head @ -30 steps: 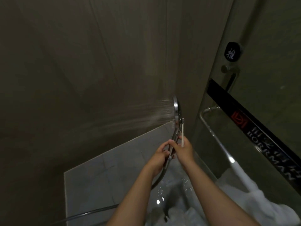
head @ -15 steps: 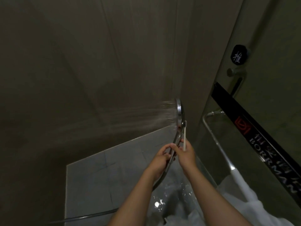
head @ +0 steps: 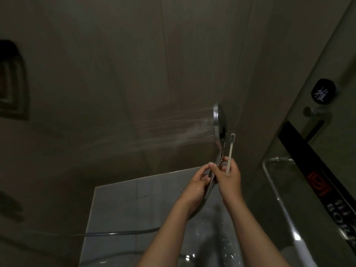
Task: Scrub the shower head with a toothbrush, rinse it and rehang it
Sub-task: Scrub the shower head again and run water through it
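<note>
Rinsing seems the step in hand: the shower head (head: 218, 124), at twelve o'clock above the hands, sprays toward nine o'clock. The left hand (head: 198, 183) grips its handle; the right hand (head: 230, 177) pinches the toothbrush (head: 230, 151) upright. Rehanging next likely needs a free hand. Wet floor tiles (head: 125, 205) lie below, a glass door (head: 339, 135) at three o'clock.

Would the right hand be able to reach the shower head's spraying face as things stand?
Probably yes, once it lets go: the right hand grips the toothbrush and the shower head, behind its leftward-spraying face. The left hand holds it too; nothing blocks the way.
</note>
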Tool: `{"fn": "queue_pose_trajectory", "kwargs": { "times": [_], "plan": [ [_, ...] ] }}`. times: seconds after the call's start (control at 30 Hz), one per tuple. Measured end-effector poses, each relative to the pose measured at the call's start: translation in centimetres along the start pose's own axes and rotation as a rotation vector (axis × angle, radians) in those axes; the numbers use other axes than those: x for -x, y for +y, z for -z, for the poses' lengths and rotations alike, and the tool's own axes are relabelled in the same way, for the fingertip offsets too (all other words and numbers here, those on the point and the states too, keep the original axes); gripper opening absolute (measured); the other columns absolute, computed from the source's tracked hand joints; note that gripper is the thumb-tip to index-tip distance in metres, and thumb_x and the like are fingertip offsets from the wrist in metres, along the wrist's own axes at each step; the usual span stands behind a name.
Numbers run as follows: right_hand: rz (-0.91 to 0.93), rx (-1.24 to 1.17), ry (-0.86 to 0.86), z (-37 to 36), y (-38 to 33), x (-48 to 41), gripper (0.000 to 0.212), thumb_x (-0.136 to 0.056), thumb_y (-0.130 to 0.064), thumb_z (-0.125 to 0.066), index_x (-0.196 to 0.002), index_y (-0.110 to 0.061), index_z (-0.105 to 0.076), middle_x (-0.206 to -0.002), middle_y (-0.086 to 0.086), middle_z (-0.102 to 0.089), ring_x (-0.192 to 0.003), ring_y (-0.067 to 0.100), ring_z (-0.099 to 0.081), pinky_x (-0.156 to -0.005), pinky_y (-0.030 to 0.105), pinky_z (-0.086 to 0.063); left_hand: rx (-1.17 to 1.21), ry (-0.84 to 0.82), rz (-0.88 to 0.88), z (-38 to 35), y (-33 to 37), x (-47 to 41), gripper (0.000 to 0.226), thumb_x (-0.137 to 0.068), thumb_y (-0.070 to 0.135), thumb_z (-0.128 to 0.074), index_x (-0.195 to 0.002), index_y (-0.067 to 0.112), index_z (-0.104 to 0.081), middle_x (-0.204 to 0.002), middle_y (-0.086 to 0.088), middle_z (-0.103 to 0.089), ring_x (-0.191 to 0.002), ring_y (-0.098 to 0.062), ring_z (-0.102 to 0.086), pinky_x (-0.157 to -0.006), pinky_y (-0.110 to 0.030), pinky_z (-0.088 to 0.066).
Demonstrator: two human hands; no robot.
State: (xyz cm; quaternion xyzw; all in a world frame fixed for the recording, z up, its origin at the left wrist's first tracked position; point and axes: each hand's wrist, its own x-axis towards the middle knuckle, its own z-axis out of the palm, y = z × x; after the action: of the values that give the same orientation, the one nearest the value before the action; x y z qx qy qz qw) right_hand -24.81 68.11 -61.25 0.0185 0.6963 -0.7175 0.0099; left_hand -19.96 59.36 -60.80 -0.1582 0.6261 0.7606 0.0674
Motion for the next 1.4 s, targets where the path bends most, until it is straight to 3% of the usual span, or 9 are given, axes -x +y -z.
{"fn": "queue_pose_trajectory", "kwargs": {
  "times": [0.23,0.47,0.7,0.83,0.97,1.07,1.23,1.33,1.4],
  "plan": [
    [0.023,-0.019,-0.091,-4.8,-0.7,0.8,0.029,-0.075,-0.019,-0.077,-0.088,-0.035,-0.057,-0.076,-0.005,-0.065,-0.072,0.011,-0.066,-0.060,0.024,-0.052,-0.022,0.090,-0.039,3.9,1.0,1.1,0.046,-0.100,-0.002,-0.027,-0.144,0.013,-0.032,-0.119,0.001,-0.054,-0.105,-0.005,-0.056,-0.077,-0.004,-0.047],
    [0.046,-0.012,-0.213,-11.5,0.2,1.2,0.031,-0.074,-0.011,-0.077,-0.088,-0.031,-0.058,-0.072,-0.002,-0.061,-0.065,0.011,-0.064,-0.062,0.029,-0.055,0.029,0.175,-0.052,10.1,1.1,1.4,0.046,-0.101,0.002,-0.026,-0.143,0.018,-0.033,-0.130,-0.002,-0.054,-0.121,-0.013,-0.051,-0.095,-0.015,-0.043],
    [0.096,0.039,-0.321,-21.7,1.0,2.3,0.027,-0.076,-0.013,-0.076,-0.091,-0.027,-0.058,-0.076,0.003,-0.059,-0.064,0.006,-0.059,-0.054,0.015,-0.050,0.085,0.257,-0.073,20.2,2.1,1.5,0.045,-0.098,-0.004,-0.030,-0.126,0.032,-0.037,-0.109,0.014,-0.057,-0.080,0.019,-0.062,-0.068,-0.002,-0.046],
    [0.112,0.050,-0.400,-29.2,1.5,3.5,0.027,-0.077,-0.011,-0.075,-0.092,-0.026,-0.058,-0.072,0.002,-0.057,-0.055,-0.007,-0.055,-0.051,0.009,-0.046,0.106,0.283,-0.076,27.8,2.7,2.0,0.048,-0.097,-0.007,-0.029,-0.132,0.023,-0.042,-0.115,0.007,-0.060,-0.091,0.010,-0.063,-0.074,-0.005,-0.048],
    [0.108,0.066,-0.457,-35.4,1.7,5.1,0.024,-0.078,-0.015,-0.075,-0.090,-0.028,-0.058,-0.069,-0.002,-0.057,-0.058,0.000,-0.056,-0.055,0.016,-0.049,0.135,0.338,-0.092,34.0,3.2,3.1,0.049,-0.098,-0.006,-0.029,-0.143,0.014,-0.035,-0.118,0.001,-0.057,-0.108,-0.006,-0.056,-0.080,-0.006,-0.048],
    [0.104,0.085,-0.510,-39.6,1.8,6.8,0.024,-0.079,-0.019,-0.074,-0.096,-0.016,-0.059,-0.071,-0.005,-0.057,-0.064,0.006,-0.058,-0.062,0.024,-0.050,0.139,0.386,-0.080,38.4,3.5,4.2,0.047,-0.099,-0.002,-0.031,-0.140,0.020,-0.039,-0.114,0.011,-0.060,-0.102,0.003,-0.059,-0.080,-0.006,-0.048],
    [0.112,0.078,-0.598,-45.2,1.7,9.3,0.025,-0.080,-0.018,-0.073,-0.099,-0.012,-0.058,-0.075,0.001,-0.059,-0.069,0.011,-0.058,-0.062,0.024,-0.052,0.163,0.480,-0.126,43.7,3.7,6.4,0.051,-0.097,-0.004,-0.030,-0.106,0.040,-0.054,-0.097,0.025,-0.066,-0.090,0.018,-0.061,-0.075,-0.002,-0.046],
    [0.118,0.081,-0.647,-47.8,1.6,10.7,0.024,-0.080,-0.016,-0.073,-0.099,-0.011,-0.057,-0.077,0.003,-0.059,-0.067,0.007,-0.059,-0.060,0.019,-0.051,0.179,0.581,-0.146,46.1,3.5,7.4,0.047,-0.097,-0.003,-0.033,-0.123,0.030,-0.053,-0.111,0.014,-0.064,-0.100,0.010,-0.059,-0.083,-0.006,-0.046],
    [0.112,0.075,-0.678,-49.4,1.6,11.5,0.022,-0.081,-0.016,-0.072,-0.096,-0.012,-0.057,-0.075,0.001,-0.058,-0.067,0.009,-0.058,-0.060,0.020,-0.051,0.176,0.630,-0.166,47.7,3.6,8.0,0.046,-0.096,-0.003,-0.035,-0.115,0.033,-0.057,-0.110,0.015,-0.064,-0.099,0.011,-0.059,-0.084,-0.007,-0.046]
  ]
}}
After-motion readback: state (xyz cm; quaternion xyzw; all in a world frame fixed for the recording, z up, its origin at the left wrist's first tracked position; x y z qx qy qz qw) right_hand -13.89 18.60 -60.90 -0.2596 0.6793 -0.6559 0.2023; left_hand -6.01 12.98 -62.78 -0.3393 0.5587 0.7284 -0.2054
